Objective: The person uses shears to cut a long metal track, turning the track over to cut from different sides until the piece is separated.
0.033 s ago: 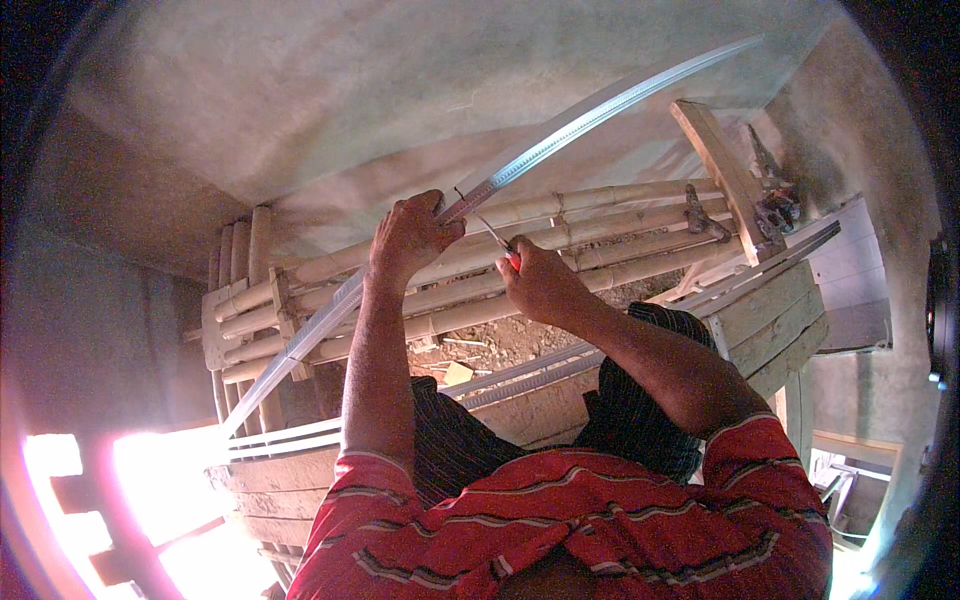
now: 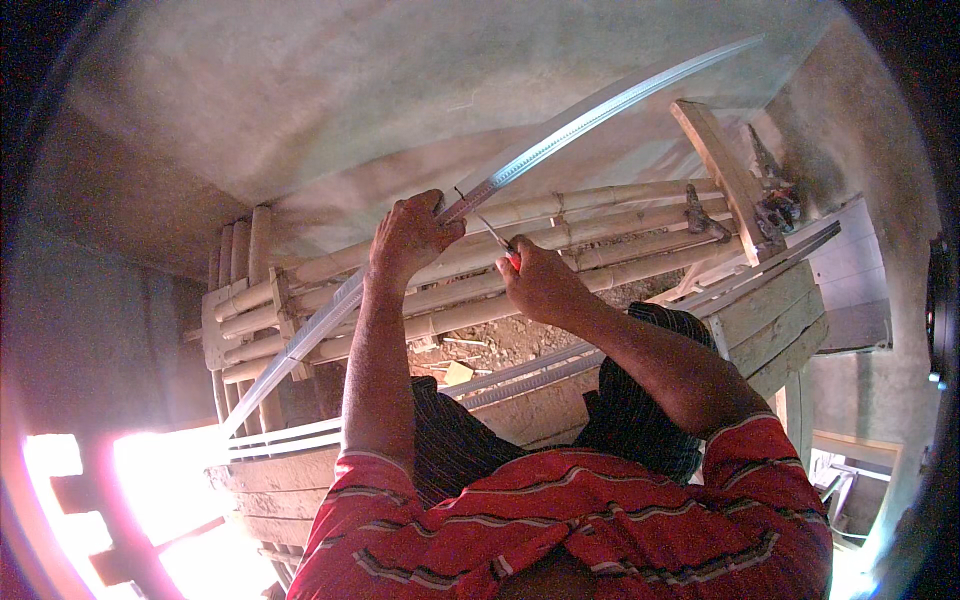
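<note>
My left hand (image 2: 412, 235) is closed round a long, shiny metal profile strip (image 2: 575, 122), gripping it near its middle. The strip slants from the lower left to the upper right, with a row of small perforations along its upper half. Beside it, my right hand (image 2: 543, 283) is wrapped round a red-handled tool (image 2: 514, 258) with a slender pointed metal end; its exact kind is too small to tell. That pointed end reaches up toward the strip, just right of my left thumb. A small dark piece (image 2: 459, 192) sticks up at the strip's edge.
Beyond my hands lies a rack of bamboo poles (image 2: 470, 290) along a plastered wall (image 2: 330, 120). A wooden post (image 2: 715, 165) leans at the right. More metal strips (image 2: 530, 375) lie on wooden boards (image 2: 540, 405) by my legs. Debris (image 2: 470, 345) covers the ground below.
</note>
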Motion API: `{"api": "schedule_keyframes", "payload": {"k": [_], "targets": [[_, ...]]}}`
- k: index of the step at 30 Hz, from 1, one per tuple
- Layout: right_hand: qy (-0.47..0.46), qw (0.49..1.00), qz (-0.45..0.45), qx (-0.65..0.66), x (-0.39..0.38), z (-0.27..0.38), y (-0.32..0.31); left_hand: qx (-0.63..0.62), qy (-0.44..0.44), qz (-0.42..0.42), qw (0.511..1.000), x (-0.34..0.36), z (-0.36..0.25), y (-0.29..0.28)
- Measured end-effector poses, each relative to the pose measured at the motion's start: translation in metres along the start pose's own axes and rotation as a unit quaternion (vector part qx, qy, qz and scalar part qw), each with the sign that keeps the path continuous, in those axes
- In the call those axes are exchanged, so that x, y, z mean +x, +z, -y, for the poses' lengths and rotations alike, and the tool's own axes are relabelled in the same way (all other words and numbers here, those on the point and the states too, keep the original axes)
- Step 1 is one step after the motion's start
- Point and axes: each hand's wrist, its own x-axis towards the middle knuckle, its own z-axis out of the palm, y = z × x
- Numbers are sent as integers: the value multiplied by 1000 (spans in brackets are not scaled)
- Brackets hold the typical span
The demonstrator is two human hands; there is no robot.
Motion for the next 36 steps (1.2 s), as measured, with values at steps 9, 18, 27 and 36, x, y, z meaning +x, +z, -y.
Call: {"api": "schedule_keyframes", "payload": {"k": [9,18,27,36], "targets": [[-9,1000,-11,2,3,-6,6,6,-23,24,999,3,-1,0],[-4,1000,-29,12,1,-5,12,19,-24,25,999,0,-3,-2],[-45,998,-40,18,5,-10,14,30,-33,38,998,-1,-7,-1],[-39,998,-39,-22,0,-8,13,30,-4,45,999,3,7,3]]}}
